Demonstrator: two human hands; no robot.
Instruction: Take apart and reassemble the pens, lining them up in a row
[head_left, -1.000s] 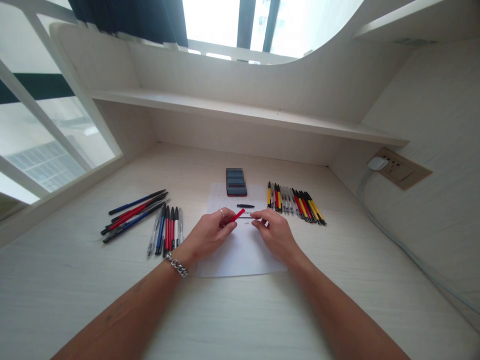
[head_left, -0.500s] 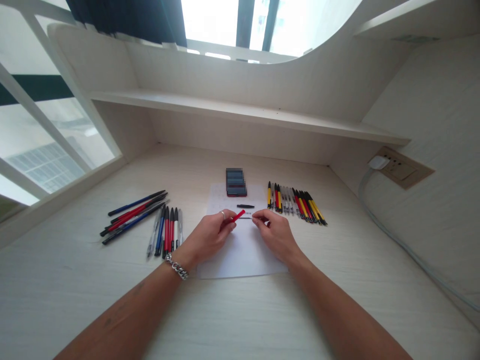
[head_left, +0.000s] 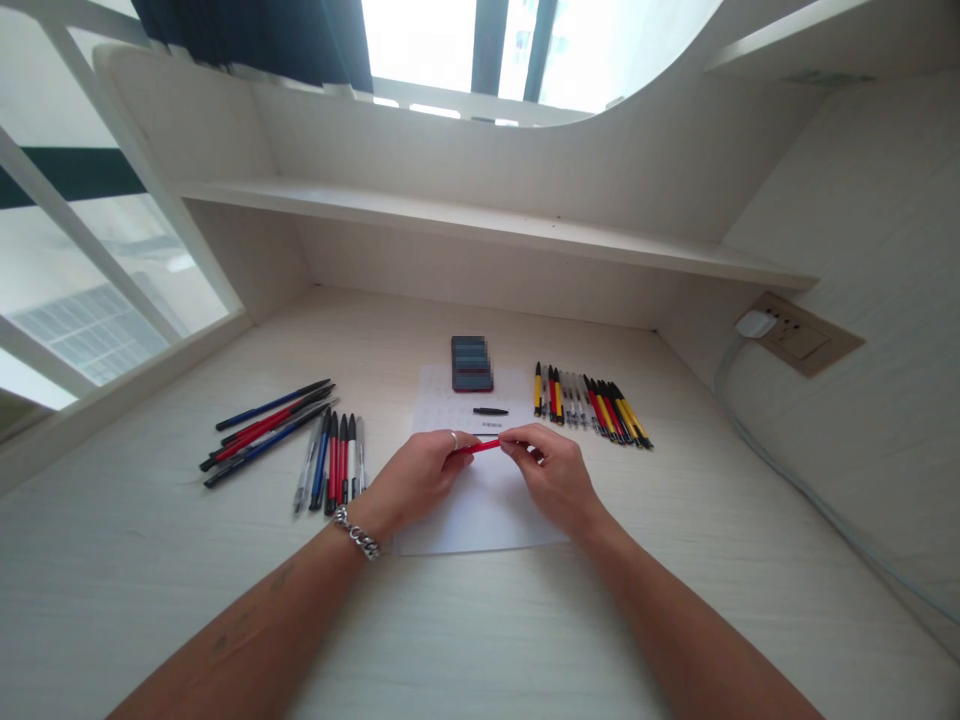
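My left hand (head_left: 431,470) is closed around a red pen barrel (head_left: 481,446), which lies nearly level and points right. At the barrel's right end are the pinched fingertips of my right hand (head_left: 547,465); whatever small piece they may hold is hidden. Just beyond the barrel a thin dark line, perhaps a refill, shows on the white sheet of paper (head_left: 480,515) under both hands. Farther up the sheet lies a short black pen part (head_left: 490,412). Behind that, at the sheet's top edge, sits a dark box-like object (head_left: 471,365), its surface blurred out.
To the left lie a loose bunch of blue, red and black pens (head_left: 270,430) and a row of upright-laid pens (head_left: 337,465). A row of yellow, red, black and clear pens (head_left: 592,405) lies right. A cable (head_left: 780,460) runs from the wall socket (head_left: 810,335). A shelf (head_left: 480,220) overhangs the back.
The red barrel has turned from slanting upward to nearly level. My right fingertips have come left and down to meet its end.
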